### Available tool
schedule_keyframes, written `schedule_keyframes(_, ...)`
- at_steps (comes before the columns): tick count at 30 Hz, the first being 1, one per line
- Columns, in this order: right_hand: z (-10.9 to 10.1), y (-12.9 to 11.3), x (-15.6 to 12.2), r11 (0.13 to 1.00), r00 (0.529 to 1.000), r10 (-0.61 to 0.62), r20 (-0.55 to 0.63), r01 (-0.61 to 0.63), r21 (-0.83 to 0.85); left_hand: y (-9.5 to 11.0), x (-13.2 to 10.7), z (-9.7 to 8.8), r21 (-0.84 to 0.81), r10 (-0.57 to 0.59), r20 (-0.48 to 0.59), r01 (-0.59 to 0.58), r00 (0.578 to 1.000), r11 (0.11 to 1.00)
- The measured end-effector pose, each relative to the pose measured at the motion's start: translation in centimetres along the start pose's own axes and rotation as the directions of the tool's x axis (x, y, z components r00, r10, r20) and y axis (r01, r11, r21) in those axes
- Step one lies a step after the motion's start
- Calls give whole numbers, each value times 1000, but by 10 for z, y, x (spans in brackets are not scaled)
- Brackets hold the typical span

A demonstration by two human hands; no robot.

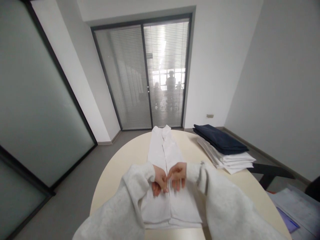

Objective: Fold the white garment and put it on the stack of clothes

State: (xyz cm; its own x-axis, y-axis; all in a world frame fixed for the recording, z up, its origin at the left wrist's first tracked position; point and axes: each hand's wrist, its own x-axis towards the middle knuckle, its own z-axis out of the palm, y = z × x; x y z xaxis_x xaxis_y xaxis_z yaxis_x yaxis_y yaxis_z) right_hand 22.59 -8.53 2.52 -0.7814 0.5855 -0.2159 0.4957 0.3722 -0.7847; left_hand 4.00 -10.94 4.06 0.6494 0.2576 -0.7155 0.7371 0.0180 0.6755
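Note:
A long white garment point(156, 211) lies flat over the middle of the round table, with an opening down its centre and its layered hem towards me. My left hand point(160, 180) is over the left side of the opening, fingers curled and thumb pointing down at the edge. Opposite it, my right hand point(178, 175) arches over the right side. Its index finger reaches the opening close to my left hand, while the other fingers hang down. Both hands appear to pinch the garment's edge. Slight blur and the fingers hide the exact spot held.
The pale round table point(112, 180) carries a stack of folded white cloth point(231, 161) with folded dark blue cloth point(220, 138) on top, at the right. Beyond its right edge are a black chair part point(272, 171) and papers point(297, 203). Glass doors with blinds point(132, 80) stand ahead.

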Motion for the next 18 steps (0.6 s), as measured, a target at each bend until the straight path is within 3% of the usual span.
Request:
schedule_keyframes(1,-11,2,2,998,996,-57,-70,56,-25,1,-5,-4,-2,25,-115,-25,993,1000)
schedule_keyframes(2,-20,6,4,990,978,-126,-164,113,-90,0,-9,-9,28,67,-279,-61,958,998)
schedule_keyframes(3,-27,11,7,970,946,-195,-261,145,-196,-1,-12,-14,99,125,-457,-89,881,991)
schedule_keyframes(4,-31,17,10,942,920,-233,-315,133,-307,-4,-13,-19,202,190,-603,-82,775,976)
schedule_keyframes(5,-33,24,13,909,910,-244,-335,94,-406,-7,-12,-23,310,251,-696,-33,673,950)
schedule_keyframes(6,-32,32,16,876,921,-222,-319,45,-480,-12,-10,-26,399,300,-740,35,602,916)
schedule_keyframes(7,-29,39,19,850,940,-182,-287,4,-527,-16,-8,-28,462,329,-751,98,572,882)
schedule_keyframes(8,-26,45,21,832,957,-140,-255,-26,-554,-20,-5,-29,500,340,-745,142,574,854)
schedule_keyframes(11,-18,56,23,832,982,-58,-178,-52,-553,-27,-3,-28,536,316,-687,163,655,829)
schedule_keyframes(15,-21,54,18,894,996,-58,-69,21,-448,-21,-19,-24,502,270,-563,64,781,862)
schedule_keyframes(18,-32,48,14,949,1000,-17,-21,9,-315,-18,-34,-26,330,191,-471,-29,861,944)
